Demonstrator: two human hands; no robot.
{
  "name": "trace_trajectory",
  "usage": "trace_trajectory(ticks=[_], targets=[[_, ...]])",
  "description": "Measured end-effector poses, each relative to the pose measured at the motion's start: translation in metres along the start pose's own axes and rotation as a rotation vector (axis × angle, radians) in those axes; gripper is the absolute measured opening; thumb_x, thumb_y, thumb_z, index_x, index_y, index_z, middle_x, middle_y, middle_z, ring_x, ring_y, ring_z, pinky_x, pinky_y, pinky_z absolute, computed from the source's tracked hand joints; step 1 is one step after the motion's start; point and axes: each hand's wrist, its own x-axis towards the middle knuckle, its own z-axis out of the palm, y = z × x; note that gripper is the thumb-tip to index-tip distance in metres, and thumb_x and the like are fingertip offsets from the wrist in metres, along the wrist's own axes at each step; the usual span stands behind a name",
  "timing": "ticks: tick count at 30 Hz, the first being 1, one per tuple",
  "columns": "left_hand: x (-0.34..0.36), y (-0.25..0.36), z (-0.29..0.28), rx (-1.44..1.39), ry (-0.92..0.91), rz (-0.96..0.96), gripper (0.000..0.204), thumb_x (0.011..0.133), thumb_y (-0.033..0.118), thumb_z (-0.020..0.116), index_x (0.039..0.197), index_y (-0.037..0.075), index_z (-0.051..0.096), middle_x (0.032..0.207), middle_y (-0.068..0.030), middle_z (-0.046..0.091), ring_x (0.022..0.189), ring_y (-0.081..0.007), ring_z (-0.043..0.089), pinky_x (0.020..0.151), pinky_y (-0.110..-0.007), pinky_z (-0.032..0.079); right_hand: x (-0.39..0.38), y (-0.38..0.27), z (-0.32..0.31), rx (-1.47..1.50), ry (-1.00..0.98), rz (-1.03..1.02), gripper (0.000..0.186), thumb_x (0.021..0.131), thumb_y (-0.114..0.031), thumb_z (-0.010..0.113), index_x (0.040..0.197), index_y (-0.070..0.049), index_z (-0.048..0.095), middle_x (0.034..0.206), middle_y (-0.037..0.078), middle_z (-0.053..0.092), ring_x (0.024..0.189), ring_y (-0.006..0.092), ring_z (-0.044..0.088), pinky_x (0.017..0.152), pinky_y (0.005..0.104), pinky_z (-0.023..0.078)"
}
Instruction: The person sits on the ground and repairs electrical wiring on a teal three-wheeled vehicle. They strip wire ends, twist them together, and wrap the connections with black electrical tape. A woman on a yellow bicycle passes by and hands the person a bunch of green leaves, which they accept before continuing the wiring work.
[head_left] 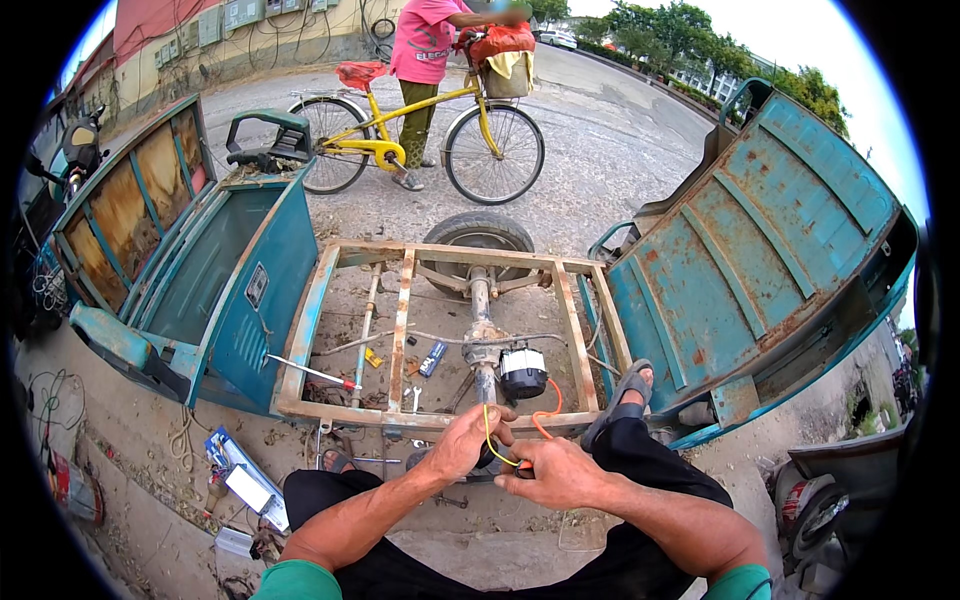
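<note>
Over the near edge of the frame, my left hand [462, 440] is closed, with a thin yellow-green wire [488, 428] at its fingertips. That wire loops down to my right hand [556, 472], which pinches it beside a small orange end. An orange cable [541, 412] runs from a black and silver motor [523, 373] down behind my right fingers. The motor sits next to the axle [481, 318] of a rusty vehicle frame [408, 325]. A dark round part shows between my hands, mostly hidden.
Teal body panels stand left [246, 290] and right [745, 250]. A screwdriver [312, 371], wrench [416, 399] and blue box [433, 358] lie within the frame. A wheel [480, 240] is at its far side. Beyond, a person [422, 50] stands by a yellow bicycle [385, 125].
</note>
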Motion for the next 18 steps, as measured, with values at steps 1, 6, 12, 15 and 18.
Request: trace_trajectory(ticks=[1, 6, 12, 15, 18], targets=[[0.0001, -0.0004, -0.0002, 0.002, -0.001, 0.004, 0.059, 0.111, 0.048, 0.033, 0.128, -0.003, 0.057, 0.098, -0.008, 0.066, 0.097, -0.0157, 0.058, 0.096, -0.036, 0.043, 0.0001, -0.0005, 0.0001, -0.009, -0.001, -0.002, 0.044, 0.09, -0.037, 0.074, 0.105, 0.004, 0.068, 0.067, 0.018, 0.067, 0.063, 0.0327, 0.068, 0.062, 0.046, 0.051], [0.001, -0.0011, -0.001, 0.016, 0.002, -0.008, 0.058, 0.111, 0.047, 0.033, 0.127, -0.003, 0.057, 0.097, -0.008, 0.067, 0.097, -0.0167, 0.059, 0.096, -0.037, 0.043, 0.0004, -0.0032, -0.0019, -0.027, -0.058, 0.01, 0.045, 0.09, -0.038, 0.074, 0.104, 0.005, 0.068, 0.067, 0.018, 0.067, 0.063, 0.0325, 0.068, 0.062, 0.0462, 0.051], [0.0009, 0.0025, -0.0005, 0.023, 0.003, -0.01, 0.058, 0.111, 0.047, 0.033, 0.127, -0.003, 0.057, 0.097, -0.008, 0.067, 0.096, -0.0167, 0.059, 0.095, -0.037, 0.044, -0.0006, -0.0029, -0.0019, -0.023, -0.046, -0.009, 0.046, 0.09, -0.038, 0.074, 0.104, 0.005, 0.068, 0.067, 0.018, 0.067, 0.064, 0.0322, 0.068, 0.063, 0.046, 0.052], [0.0009, -0.0011, -0.0022, 0.013, 0.006, -0.013, 0.058, 0.111, 0.047, 0.033, 0.127, -0.003, 0.058, 0.097, -0.008, 0.067, 0.097, -0.0166, 0.059, 0.095, -0.037, 0.043, 0.0003, -0.0023, -0.001, -0.026, -0.046, -0.02, 0.046, 0.09, -0.038, 0.074, 0.104, 0.005, 0.068, 0.067, 0.018, 0.067, 0.064, 0.0323, 0.068, 0.063, 0.046, 0.052], [0.0014, -0.0016, -0.0019, 0.006, 0.009, -0.017, 0.058, 0.111, 0.047, 0.034, 0.127, -0.003, 0.058, 0.097, -0.008, 0.067, 0.097, -0.0165, 0.059, 0.095, -0.037, 0.043, 0.0009, -0.0008, -0.0005, -0.032, -0.053, -0.017, 0.046, 0.09, -0.038, 0.074, 0.104, 0.005, 0.068, 0.067, 0.018, 0.067, 0.065, 0.0326, 0.068, 0.064, 0.0461, 0.052]])
